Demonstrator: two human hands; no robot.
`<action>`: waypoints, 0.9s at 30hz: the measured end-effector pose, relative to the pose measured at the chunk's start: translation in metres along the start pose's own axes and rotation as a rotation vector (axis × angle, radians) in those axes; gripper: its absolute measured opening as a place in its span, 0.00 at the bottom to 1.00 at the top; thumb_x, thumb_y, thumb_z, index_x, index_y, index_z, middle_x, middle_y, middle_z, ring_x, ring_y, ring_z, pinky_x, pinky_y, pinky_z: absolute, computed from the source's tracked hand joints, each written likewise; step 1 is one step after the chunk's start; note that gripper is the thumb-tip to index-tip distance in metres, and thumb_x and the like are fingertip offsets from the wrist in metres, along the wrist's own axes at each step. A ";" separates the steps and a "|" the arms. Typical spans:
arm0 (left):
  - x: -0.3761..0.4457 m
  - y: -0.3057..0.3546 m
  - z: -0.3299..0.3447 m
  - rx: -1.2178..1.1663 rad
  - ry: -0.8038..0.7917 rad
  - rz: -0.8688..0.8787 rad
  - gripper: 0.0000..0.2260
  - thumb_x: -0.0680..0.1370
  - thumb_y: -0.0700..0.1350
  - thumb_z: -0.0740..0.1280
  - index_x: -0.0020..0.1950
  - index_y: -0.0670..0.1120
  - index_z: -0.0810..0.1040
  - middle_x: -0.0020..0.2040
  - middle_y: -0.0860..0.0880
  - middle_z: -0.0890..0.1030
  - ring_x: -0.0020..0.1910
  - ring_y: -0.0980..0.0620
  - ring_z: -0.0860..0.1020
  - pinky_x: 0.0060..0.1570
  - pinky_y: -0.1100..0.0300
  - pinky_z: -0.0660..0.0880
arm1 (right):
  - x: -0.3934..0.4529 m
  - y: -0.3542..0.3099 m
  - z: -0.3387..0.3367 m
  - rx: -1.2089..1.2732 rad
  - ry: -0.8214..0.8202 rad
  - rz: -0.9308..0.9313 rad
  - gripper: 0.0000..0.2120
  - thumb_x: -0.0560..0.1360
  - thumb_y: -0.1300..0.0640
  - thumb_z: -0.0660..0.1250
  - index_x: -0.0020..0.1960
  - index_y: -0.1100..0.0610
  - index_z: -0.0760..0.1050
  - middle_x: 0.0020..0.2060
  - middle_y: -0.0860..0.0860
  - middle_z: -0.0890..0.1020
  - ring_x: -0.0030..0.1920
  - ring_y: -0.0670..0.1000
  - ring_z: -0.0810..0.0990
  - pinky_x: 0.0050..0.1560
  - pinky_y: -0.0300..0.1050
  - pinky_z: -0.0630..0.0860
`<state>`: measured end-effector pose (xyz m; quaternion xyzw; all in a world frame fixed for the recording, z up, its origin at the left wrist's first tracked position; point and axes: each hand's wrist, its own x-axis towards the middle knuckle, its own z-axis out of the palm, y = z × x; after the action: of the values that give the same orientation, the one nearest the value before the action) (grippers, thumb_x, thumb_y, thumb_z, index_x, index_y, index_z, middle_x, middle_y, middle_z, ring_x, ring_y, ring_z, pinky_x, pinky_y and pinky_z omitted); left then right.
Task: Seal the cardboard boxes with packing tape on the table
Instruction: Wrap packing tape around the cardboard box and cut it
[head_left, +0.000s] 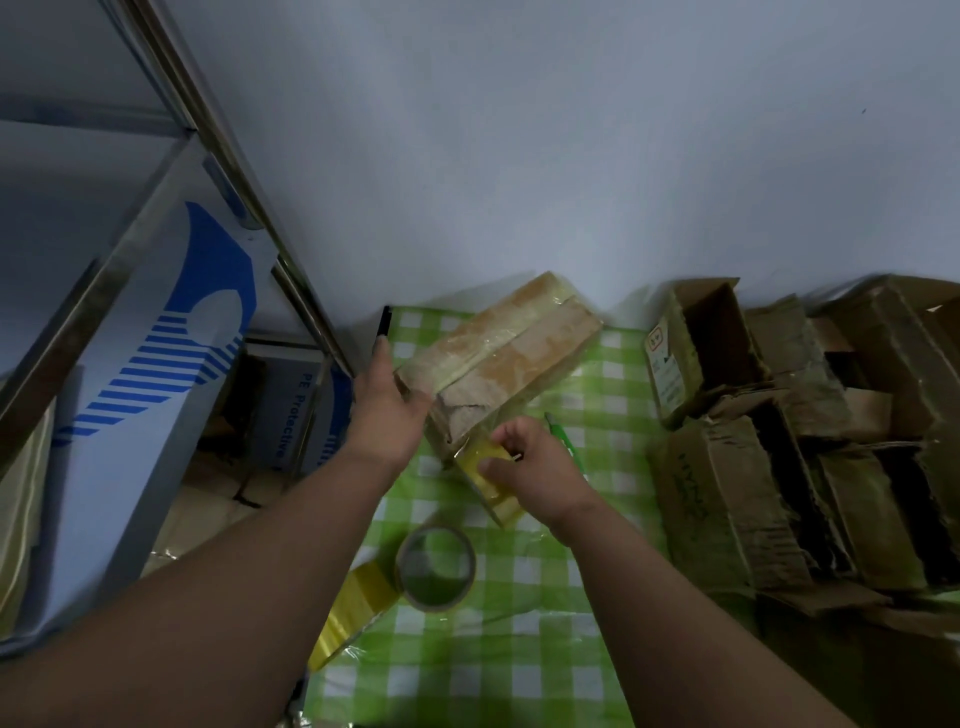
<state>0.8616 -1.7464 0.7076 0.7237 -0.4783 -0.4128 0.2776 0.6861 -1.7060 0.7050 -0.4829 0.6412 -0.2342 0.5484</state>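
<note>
2 hands (387, 410) on 1 box (498, 358) — left flat, steadying; right (530, 467) pinching tape strip (491, 480); 1 roll (435, 566).

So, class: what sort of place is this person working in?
Probably a small storeroom or home packing corner: worn cardboard boxes piled at the right, a metal shelf rack, and a checked tablecloth serving as the bench.

Plain pale wall (571, 156) ahead of me, dim even light, metal shelving frame (218, 156) to my left, white and blue printed carton (171, 332) leaning in it, my worktop under green-and-white checked cloth (519, 649)
</note>
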 end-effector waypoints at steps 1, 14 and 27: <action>-0.007 -0.003 0.002 0.061 0.007 0.100 0.33 0.79 0.50 0.68 0.79 0.52 0.56 0.78 0.47 0.55 0.75 0.47 0.60 0.73 0.51 0.61 | 0.001 0.002 0.003 0.032 0.012 0.009 0.11 0.72 0.62 0.73 0.49 0.53 0.73 0.47 0.53 0.79 0.47 0.52 0.78 0.49 0.49 0.77; -0.010 -0.012 0.007 0.467 -0.108 0.228 0.39 0.78 0.56 0.68 0.81 0.51 0.49 0.79 0.57 0.37 0.78 0.48 0.43 0.76 0.51 0.50 | -0.006 0.025 0.000 0.023 -0.169 0.098 0.09 0.78 0.53 0.67 0.52 0.58 0.79 0.48 0.56 0.83 0.51 0.56 0.80 0.56 0.51 0.74; -0.004 -0.014 0.007 0.467 -0.151 0.230 0.39 0.79 0.53 0.67 0.81 0.49 0.45 0.79 0.56 0.34 0.79 0.52 0.39 0.77 0.53 0.46 | 0.002 0.045 0.007 -0.139 -0.089 0.105 0.19 0.73 0.35 0.64 0.40 0.51 0.68 0.36 0.47 0.74 0.45 0.54 0.75 0.55 0.57 0.72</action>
<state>0.8617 -1.7373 0.6943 0.6762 -0.6589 -0.3098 0.1120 0.6760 -1.6871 0.6646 -0.4956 0.6553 -0.1382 0.5531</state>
